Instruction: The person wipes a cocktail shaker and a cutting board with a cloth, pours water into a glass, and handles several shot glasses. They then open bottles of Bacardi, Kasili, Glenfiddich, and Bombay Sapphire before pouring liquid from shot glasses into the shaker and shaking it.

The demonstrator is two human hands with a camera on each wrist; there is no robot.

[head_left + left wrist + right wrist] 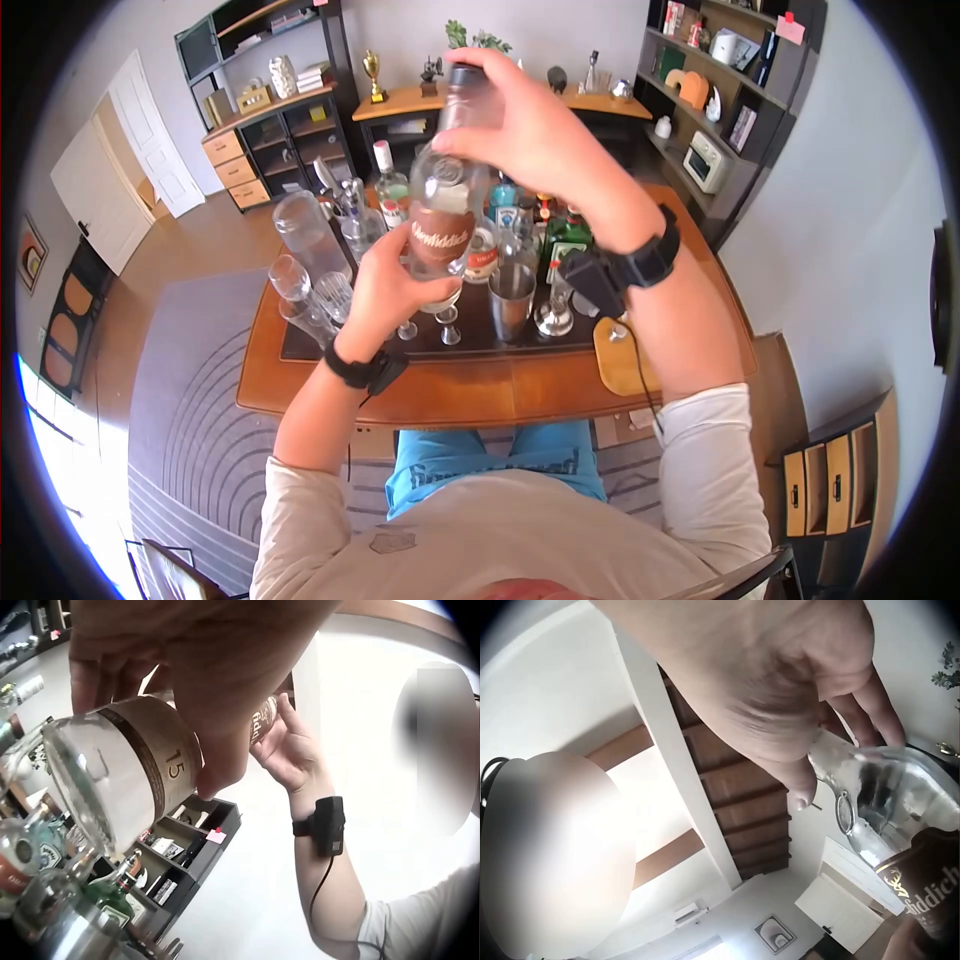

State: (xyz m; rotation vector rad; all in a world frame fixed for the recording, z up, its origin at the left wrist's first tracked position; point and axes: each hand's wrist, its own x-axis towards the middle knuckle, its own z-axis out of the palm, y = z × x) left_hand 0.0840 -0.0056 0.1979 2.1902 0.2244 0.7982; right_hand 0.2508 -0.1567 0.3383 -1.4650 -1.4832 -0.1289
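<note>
A clear glass whisky bottle (440,235) with a brown label and a dark cap is held up over the table, nearly upright. My left hand (388,285) grips its lower body, the thumb across the front below the label. Around the neck, just under the cap, curls my right hand (530,125). In the left wrist view, the bottle (112,769) shows its thick base and a label marked 15. The right wrist view has the bottle's shoulder (885,791) and dark label, while the palm hides most of the neck.
On the wooden table (480,385) stand a metal shaker tin (512,302), a tall glass pitcher (308,232), a wine glass (290,280) and several liquor bottles, one of them green (567,248). A wooden board (615,365) lies at the right front. Shelves line the walls.
</note>
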